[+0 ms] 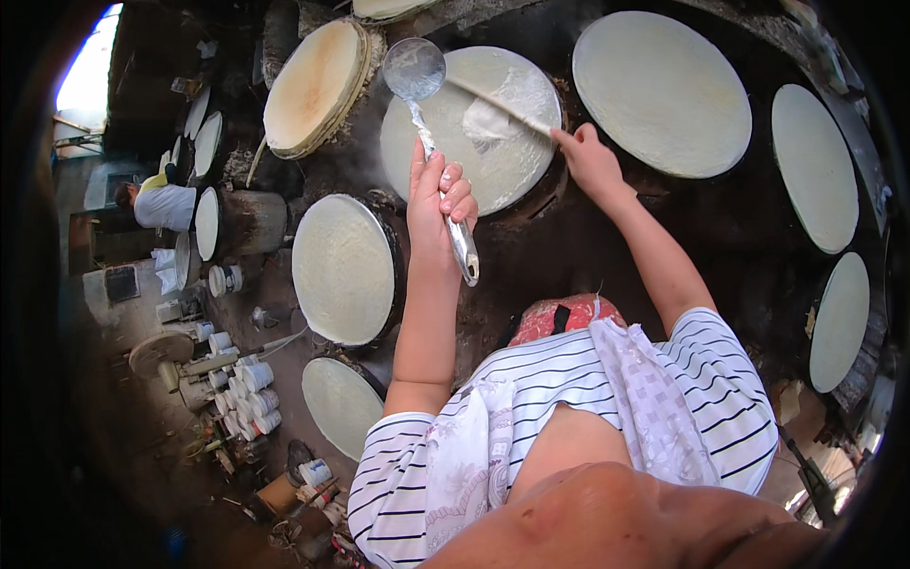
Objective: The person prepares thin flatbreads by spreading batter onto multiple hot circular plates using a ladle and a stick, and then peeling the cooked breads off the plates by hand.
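My left hand grips the metal handle of a round ladle, its bowl raised over the left edge of a large round griddle. White batter clings to the ladle's neck and my fingers. My right hand, at the griddle's right edge, holds the end of a thin, light-coloured stick. The stick lies across or just above the griddle; contact cannot be told. Near it, a thicker white patch of batter sits on the pale layer coating the griddle.
More pale-coated round griddles stand at the right and left. A stack of round flatbreads is at the upper left. Farther left, a person bends beside a drum. White buckets cluster at the lower left.
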Motion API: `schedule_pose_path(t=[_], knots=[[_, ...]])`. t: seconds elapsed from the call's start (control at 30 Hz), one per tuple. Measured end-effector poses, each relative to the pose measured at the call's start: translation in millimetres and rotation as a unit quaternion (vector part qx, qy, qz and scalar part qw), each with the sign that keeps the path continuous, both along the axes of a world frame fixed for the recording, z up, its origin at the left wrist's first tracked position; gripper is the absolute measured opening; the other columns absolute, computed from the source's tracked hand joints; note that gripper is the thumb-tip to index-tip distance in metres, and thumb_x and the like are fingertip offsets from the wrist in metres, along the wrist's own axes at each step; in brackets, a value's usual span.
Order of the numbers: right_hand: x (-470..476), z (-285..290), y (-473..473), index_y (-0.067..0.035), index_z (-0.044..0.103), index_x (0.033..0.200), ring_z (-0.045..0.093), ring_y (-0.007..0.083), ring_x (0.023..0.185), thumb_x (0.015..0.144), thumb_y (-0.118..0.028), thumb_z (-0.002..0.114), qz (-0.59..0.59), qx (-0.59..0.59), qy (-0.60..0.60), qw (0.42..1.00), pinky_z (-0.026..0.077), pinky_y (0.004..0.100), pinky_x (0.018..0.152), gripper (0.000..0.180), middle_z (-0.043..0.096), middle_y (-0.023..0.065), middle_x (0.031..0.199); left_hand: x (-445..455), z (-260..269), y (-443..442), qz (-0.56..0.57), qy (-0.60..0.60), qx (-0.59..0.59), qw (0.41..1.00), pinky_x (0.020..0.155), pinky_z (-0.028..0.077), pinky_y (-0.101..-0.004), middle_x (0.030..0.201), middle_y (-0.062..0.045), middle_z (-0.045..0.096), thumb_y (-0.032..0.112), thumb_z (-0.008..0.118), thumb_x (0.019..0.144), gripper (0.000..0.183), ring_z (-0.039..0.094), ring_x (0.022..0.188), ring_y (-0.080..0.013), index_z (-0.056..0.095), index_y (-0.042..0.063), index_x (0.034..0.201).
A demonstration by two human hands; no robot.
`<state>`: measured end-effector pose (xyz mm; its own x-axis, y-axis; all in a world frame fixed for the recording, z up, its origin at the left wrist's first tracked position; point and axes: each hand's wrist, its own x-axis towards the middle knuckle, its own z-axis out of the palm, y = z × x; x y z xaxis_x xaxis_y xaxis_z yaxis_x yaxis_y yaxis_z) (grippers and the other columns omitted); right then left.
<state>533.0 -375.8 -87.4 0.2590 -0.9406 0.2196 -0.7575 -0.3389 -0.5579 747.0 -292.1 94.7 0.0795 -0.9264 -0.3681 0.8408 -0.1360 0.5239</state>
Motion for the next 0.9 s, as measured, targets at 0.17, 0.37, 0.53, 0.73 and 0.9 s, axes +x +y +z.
schedule_pose_path(t=[0.17,0.37,0.53,0.73,0.9], knots=[[-16,-13,39,-0.019,0.056,0.125,0.06,0.0318,0.069,0.089,-0.014,0.056,0.113,-0.033,0.026,0.993,0.05,0.0434,0.057,0.036,0.049,0.0124,0.095,19,-26,22,0.011,0.204,0.094,0.974,0.036,0.035,-0.0192,0.069,0.001,0.043,0.018,0.049,0.102,0.013,0.039,0.045,-0.0039,0.049,0.021,0.115],[-41,-3,111,-0.018,0.06,0.124,0.06,0.0332,0.075,0.092,-0.014,0.058,-0.004,0.064,-0.08,0.995,0.051,0.0425,0.065,0.033,0.053,0.0121,0.094,17,-43,15,0.021,0.24,0.102,0.965,0.038,0.037,-0.0196,0.066,0.002,0.043,0.019,0.052,0.1,0.01,0.04,0.045,-0.0042,0.045,0.015,0.095],[25,-19,170,-0.01,0.057,0.129,0.054,0.0126,0.047,0.097,-0.011,0.051,-0.014,0.339,-0.289,0.895,0.045,0.0305,0.045,0.033,0.054,0.0058,0.078,-23,-93,24,0.121,0.244,0.141,0.952,0.038,0.038,-0.0192,0.055,0.004,0.039,0.019,0.05,0.099,0.031,0.037,0.041,-0.0054,0.04,0.011,0.071],[12,29,130,-0.019,0.06,0.129,0.067,0.0303,0.092,0.089,-0.016,0.061,0.019,0.154,-0.185,0.97,0.051,0.0411,0.083,0.04,0.068,0.0187,0.093,-29,-85,54,0.071,0.617,-0.068,0.78,0.036,0.04,-0.0217,0.055,0.002,0.039,0.01,0.049,0.095,0.029,0.04,0.04,-0.0075,0.04,0.01,0.068],[-10,-24,126,-0.022,0.062,0.125,0.064,0.0338,0.1,0.086,-0.022,0.067,0.012,0.228,-0.147,0.962,0.051,0.0397,0.086,0.04,0.066,0.0182,0.109,-15,-47,126,0.061,0.652,-0.161,0.739,0.03,0.041,-0.0222,0.053,0.002,0.037,0.013,0.049,0.099,0.033,0.04,0.036,-0.0073,0.038,0.009,0.068]])
